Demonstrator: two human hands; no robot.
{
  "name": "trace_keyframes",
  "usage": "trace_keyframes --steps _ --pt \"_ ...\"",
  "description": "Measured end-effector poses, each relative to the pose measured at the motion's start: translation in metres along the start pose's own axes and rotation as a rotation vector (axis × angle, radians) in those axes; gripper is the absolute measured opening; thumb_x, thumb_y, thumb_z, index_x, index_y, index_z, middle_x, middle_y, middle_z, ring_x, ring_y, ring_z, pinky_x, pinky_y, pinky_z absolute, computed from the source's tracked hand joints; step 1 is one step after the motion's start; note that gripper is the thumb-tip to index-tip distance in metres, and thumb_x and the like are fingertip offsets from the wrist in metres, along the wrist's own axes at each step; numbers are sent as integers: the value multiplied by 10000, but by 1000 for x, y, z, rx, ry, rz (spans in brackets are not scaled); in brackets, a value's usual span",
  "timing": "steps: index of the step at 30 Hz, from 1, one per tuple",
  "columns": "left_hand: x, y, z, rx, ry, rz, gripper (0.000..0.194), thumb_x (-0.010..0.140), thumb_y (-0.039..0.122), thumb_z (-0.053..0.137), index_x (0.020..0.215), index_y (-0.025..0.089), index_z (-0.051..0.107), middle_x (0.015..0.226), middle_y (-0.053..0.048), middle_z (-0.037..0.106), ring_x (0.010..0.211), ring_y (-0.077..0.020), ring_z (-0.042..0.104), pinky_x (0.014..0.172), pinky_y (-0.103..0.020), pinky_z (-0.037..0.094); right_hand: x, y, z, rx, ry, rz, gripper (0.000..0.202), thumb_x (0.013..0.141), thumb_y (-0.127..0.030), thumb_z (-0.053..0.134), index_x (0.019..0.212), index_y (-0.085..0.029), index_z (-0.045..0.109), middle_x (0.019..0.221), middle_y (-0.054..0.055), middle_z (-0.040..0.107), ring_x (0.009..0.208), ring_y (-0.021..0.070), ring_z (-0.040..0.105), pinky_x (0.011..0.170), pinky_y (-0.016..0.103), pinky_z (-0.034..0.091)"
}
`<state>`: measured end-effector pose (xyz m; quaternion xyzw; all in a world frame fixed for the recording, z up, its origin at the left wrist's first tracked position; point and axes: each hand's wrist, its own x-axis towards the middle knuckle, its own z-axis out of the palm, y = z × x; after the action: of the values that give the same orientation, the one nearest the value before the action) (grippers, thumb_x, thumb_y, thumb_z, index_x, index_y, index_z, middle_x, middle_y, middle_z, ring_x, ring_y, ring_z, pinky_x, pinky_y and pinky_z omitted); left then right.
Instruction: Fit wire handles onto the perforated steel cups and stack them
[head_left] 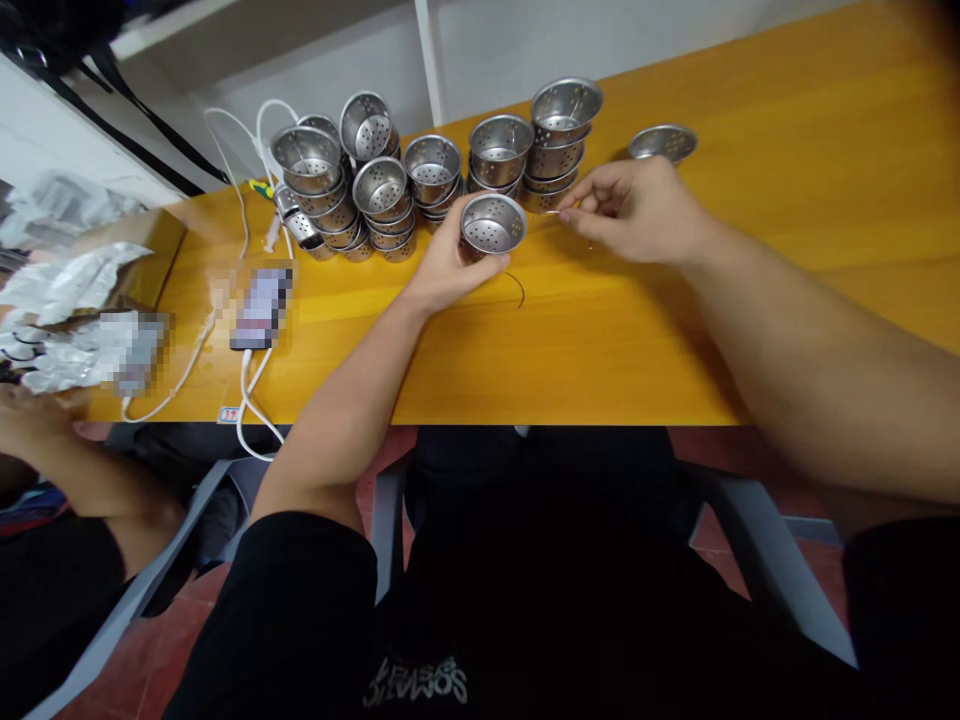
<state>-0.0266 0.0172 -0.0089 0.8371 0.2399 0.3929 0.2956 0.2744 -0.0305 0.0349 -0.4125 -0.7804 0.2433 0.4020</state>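
Note:
My left hand [442, 265] is wrapped round a small perforated metal cup [493, 226], its open top tilted up toward me. To the right of that cup, my right hand [634, 210] pinches a thin wire [551, 212] between thumb and fingertips; how far the wire runs is hard to make out. A thin dark curved strand [519, 290] shows just below the held cup. Behind my right hand sits a single perforated cup [663, 143], partly hidden by the hand.
Several stacks of perforated cups [382, 190] stand along the back of the wooden table [600, 350]. Left of them lie a phone [261, 310] with a white cable, a cardboard box [154, 255] and plastic bags [75, 280]. Another person's arm [97, 480] is at the far left.

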Motion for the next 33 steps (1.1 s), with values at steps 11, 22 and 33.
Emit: trace_keyframes --steps 11,22,33 --pt "-1 17 -8 47 62 -55 1010 733 816 889 1470 243 501 1375 -100 661 1299 -275 692 1249 -538 524 3 6 1 -1 44 9 354 1029 -477 860 1022 -131 786 741 29 638 595 79 490 602 285 443" --pt "0 2 16 85 21 29 1113 851 874 724 1649 279 225 1536 -127 531 1440 -296 647 1283 -540 507 6 -44 35 29 222 -55 377 995 -580 855 948 -226 732 660 -9 554 552 125 452 551 335 457" --pt "0 10 19 87 -21 5 1070 886 855 703 1629 253 222 1540 -129 509 1454 -299 617 1316 -551 464 4 -53 44 -26 240 42 247 982 -496 832 935 -277 730 688 11 607 598 195 511 628 419 521"
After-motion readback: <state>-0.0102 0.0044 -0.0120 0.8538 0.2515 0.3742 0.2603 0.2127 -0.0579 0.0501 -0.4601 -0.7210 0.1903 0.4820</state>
